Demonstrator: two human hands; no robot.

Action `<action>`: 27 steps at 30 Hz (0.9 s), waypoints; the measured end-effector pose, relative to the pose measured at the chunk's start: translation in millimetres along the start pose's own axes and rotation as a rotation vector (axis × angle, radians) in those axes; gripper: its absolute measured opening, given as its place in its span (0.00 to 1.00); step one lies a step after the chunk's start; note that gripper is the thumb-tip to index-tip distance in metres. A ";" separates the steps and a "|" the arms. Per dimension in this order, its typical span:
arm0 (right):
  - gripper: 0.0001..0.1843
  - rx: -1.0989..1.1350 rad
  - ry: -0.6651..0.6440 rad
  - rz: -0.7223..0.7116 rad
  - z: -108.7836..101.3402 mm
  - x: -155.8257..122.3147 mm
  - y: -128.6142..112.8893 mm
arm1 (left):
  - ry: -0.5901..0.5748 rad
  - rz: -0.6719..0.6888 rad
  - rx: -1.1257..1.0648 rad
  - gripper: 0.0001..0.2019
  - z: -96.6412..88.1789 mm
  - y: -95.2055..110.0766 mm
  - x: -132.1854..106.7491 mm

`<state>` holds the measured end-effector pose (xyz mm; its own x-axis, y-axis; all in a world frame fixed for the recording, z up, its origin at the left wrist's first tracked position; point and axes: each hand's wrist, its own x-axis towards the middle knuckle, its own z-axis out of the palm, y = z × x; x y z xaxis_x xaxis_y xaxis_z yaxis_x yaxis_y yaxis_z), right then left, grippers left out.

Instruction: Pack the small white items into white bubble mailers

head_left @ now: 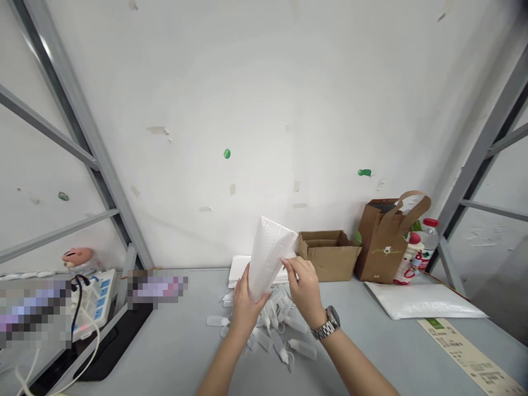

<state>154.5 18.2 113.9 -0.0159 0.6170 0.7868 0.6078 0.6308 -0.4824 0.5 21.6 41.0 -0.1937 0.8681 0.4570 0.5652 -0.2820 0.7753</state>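
Both my hands hold up a white bubble-wrap pouch (268,258), which stands tilted above the table. My left hand (246,309) grips its lower end. The fingertips of my right hand (302,289) pinch its right edge, and a metal wristwatch (328,323) sits on that wrist. Below my hands lies a loose heap of small clear plastic squeeze bottles (268,324) with pointed nozzles. A stack of white padded sheets (243,269) lies behind the pouch, partly hidden by it.
A cardboard box (329,256) and a brown paper bag (379,247) stand against the white wall, with drink bottles (429,242) beside them. A white padded envelope (423,301) and a printed paper strip (470,357) lie at right. A power strip (94,302) with cables sits at left.
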 end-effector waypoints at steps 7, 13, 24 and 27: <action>0.19 0.128 -0.157 0.199 -3.1 -2.0 -3.4 | -0.031 -0.121 -0.072 0.31 -0.3 5.7 -2.1; 0.15 0.271 -0.151 0.207 6.4 -10.0 -4.0 | -0.120 0.075 -0.087 0.47 5.2 0.4 -5.5; 0.18 0.236 0.214 0.361 -42.3 11.4 17.4 | -0.223 0.010 0.254 0.52 7.0 -18.3 -14.7; 0.15 0.144 0.298 0.249 -45.6 11.0 22.8 | -0.243 0.015 0.287 0.51 6.9 -15.2 -16.4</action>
<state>204.3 17.9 129.1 0.3613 0.6088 0.7063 0.4464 0.5521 -0.7042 0.6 14.4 18.8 -0.0068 0.9462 0.3235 0.7750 -0.1994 0.5997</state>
